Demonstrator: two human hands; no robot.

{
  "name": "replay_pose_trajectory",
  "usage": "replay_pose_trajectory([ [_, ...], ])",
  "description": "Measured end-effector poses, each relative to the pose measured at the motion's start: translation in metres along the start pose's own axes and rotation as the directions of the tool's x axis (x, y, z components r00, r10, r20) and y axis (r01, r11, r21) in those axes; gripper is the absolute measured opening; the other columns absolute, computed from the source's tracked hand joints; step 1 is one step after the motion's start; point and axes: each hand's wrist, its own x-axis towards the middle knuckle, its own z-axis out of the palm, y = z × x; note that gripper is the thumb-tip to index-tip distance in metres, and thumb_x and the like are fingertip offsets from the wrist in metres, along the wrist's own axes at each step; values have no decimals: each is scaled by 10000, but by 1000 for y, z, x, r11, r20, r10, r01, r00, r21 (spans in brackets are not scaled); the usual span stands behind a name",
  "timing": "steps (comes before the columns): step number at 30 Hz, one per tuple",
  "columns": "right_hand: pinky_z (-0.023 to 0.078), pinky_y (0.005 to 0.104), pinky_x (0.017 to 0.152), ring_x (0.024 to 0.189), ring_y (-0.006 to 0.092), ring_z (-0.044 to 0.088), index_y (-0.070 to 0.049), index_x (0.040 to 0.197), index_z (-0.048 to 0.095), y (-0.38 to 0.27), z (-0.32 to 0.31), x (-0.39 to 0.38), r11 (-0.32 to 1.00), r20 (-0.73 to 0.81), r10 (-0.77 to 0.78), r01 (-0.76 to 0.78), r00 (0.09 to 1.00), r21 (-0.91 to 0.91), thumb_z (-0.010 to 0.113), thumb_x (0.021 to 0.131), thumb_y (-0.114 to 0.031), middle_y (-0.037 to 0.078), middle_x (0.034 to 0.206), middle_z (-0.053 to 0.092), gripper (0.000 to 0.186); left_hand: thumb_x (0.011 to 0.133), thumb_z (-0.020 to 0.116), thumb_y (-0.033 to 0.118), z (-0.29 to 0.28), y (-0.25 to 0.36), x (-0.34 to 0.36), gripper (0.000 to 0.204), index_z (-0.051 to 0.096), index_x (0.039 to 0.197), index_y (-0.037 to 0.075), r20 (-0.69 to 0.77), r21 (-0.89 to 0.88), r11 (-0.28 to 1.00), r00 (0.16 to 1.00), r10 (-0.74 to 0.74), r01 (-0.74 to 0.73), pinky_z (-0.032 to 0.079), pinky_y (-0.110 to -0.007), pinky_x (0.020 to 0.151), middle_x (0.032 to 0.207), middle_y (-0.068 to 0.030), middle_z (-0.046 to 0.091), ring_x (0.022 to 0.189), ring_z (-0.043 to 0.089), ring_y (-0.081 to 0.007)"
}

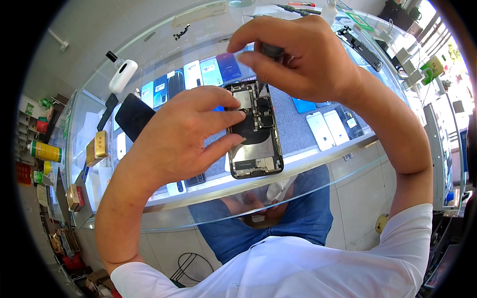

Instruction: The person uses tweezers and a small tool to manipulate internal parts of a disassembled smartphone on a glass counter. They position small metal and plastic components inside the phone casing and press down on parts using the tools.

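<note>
An opened smartphone [256, 144], its inner parts bare, lies on the glass counter in front of me. My left hand [179, 129] reaches over its left edge, with spread fingertips and thumb resting on the inner parts. Above the phone's far end is my right hand [293, 57], its fingers curled around a dark rounded object [272, 50], perhaps a tool handle. Most of that object is hidden by the fingers. A dark flat panel [134, 116] lies left of my left hand.
Under the glass lie several phones, among them a purple-blue one [228, 66] and a white one [320, 130]. A white device [122, 76] and a small yellow box [101, 144] stand at left. Small dark tools [293, 9] lie at the far side, and a long dark part [365, 51] at right.
</note>
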Motion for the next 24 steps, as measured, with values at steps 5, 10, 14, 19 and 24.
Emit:
replay_pose_trajectory([
  [5, 550, 461, 648, 659, 337, 707, -120, 1145, 754, 0, 7, 7, 994, -8, -103, 102, 995, -47, 660, 958, -110, 142, 715, 702, 209, 857, 884, 84, 0, 2, 0, 328, 806, 1172, 35, 0, -5, 1000, 1000, -12, 12, 628, -410, 975, 1290, -112, 718, 1179, 715, -321],
  [10, 565, 482, 722, 726, 355, 731, -114, 1172, 747, -7, -8, 11, 986, 162, -66, 39, 985, 160, 651, 956, -147, 153, 790, 741, 239, 866, 879, 89, 0, 1, -1, 321, 808, 1176, 40, 1, 14, 1000, 1000, -7, 7, 625, -406, 982, 1285, -104, 720, 1182, 714, -318],
  [14, 566, 495, 745, 749, 385, 732, -83, 1191, 729, -5, -4, 7, 1000, 114, -27, 27, 993, 2, 679, 919, -207, 147, 790, 747, 303, 872, 876, 91, -2, 4, 0, 315, 811, 1177, 46, 18, 47, 999, 1000, -19, 19, 618, -409, 987, 1280, -103, 721, 1185, 713, -314],
  [19, 552, 488, 691, 697, 378, 715, -81, 1153, 724, -5, -8, 10, 987, 155, -14, -10, 988, 158, 706, 909, -237, 144, 736, 720, 289, 873, 874, 86, 0, 1, -1, 313, 812, 1177, 48, -8, 23, 1000, 1000, -5, 5, 608, -411, 993, 1273, -103, 722, 1185, 711, -314],
  [24, 550, 462, 656, 650, 369, 700, -74, 1134, 714, -4, -8, 7, 998, 119, 0, -6, 993, 56, 695, 913, -219, 141, 725, 711, 265, 873, 875, 88, 0, 1, 0, 315, 810, 1179, 50, -6, 13, 1000, 1000, -7, 7, 613, -408, 987, 1273, -102, 721, 1187, 711, -316],
])
